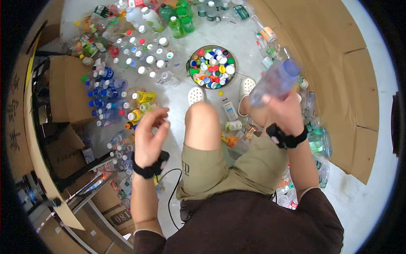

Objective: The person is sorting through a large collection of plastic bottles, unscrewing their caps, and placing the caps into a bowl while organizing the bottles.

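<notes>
My right hand (284, 109), with a black strap at its wrist, grips a clear plastic bottle (272, 81) with a blue upper end, blurred by motion, above the right-hand row of bottles. My left hand (150, 136), strapped likewise, hangs over the floor beside my left knee with its fingers apart and nothing in them. Ahead of my feet sits a round container (187, 68) full of mixed coloured bottle caps (212, 68). Between my legs lie a white labelled bottle (229, 109) and a can-like container (234, 125).
Capped clear bottles (150, 59), green bottles (176, 28), blue-capped bottles (109, 92) and yellow bottles (146, 96) stand at the left and ahead. Flattened cardboard (330, 73) lies at the right. A metal frame (92, 182) and cardboard boxes (68, 89) are at the left. A black cable (169, 203) runs near my left hip.
</notes>
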`<state>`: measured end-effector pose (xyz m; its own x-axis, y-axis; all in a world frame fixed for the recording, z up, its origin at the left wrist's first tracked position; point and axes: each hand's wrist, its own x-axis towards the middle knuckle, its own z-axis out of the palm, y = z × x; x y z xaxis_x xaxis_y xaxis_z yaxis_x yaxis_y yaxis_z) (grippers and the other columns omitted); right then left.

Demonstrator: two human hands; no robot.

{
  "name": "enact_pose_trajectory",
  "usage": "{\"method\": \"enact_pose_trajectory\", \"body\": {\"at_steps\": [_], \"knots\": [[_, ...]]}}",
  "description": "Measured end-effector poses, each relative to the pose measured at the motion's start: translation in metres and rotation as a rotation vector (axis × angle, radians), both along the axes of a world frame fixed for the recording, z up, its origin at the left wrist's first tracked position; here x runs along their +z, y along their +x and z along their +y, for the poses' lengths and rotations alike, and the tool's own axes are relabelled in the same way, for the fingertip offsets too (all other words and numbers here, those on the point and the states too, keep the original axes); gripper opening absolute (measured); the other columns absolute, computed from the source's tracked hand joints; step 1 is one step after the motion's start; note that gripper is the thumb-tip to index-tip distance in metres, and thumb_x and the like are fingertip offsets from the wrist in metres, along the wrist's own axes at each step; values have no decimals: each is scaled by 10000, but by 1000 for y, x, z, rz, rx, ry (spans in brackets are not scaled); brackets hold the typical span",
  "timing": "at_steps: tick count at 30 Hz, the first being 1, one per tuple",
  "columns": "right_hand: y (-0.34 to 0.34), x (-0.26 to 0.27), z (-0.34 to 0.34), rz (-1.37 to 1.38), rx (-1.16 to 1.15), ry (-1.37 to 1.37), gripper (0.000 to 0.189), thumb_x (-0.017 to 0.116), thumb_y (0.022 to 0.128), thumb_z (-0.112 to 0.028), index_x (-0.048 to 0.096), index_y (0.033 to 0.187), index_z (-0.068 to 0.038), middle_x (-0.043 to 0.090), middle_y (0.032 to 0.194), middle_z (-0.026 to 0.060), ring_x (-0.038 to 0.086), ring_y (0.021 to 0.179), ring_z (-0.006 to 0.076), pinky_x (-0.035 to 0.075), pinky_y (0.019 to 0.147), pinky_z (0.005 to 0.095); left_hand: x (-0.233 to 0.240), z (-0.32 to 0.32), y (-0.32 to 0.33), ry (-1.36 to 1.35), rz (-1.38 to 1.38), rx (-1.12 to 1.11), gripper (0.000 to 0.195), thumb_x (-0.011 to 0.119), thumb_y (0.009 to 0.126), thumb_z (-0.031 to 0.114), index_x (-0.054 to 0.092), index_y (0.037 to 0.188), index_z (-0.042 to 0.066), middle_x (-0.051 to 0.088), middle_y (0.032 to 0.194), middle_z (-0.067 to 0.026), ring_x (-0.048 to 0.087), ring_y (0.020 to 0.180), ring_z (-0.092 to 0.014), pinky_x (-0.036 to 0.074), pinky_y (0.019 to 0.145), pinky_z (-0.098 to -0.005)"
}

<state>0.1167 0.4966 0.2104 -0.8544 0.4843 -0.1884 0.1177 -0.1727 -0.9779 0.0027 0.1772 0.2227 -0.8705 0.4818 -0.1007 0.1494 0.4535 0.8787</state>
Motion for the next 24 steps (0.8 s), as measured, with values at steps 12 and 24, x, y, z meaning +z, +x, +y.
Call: {"method": "enact_pose_trajectory", "body": {"at_steps": [12, 24], "knots": [[-57, -72, 72, -151, -228, -359, 647, 697, 783, -128, 387, 1342, -27, 550, 1232, 127, 525, 1152, 238, 419, 975, 398, -330, 135, -106, -356, -140, -1224, 589, 565, 726, -48, 493, 1290, 106, 428, 1378, -191, 586, 1046, -389, 465, 945, -391], [-90, -71, 75, -426, -298, -394, 1046, 886, 536, -282, 303, 1358, -1, 551, 1192, 220, 548, 1118, 324, 447, 967, 441, -459, 205, -41, -689, -12, -1124, 334, 522, 835, 78, 541, 1167, 109, 387, 1351, -177, 621, 995, -357, 548, 771, -427]]}}
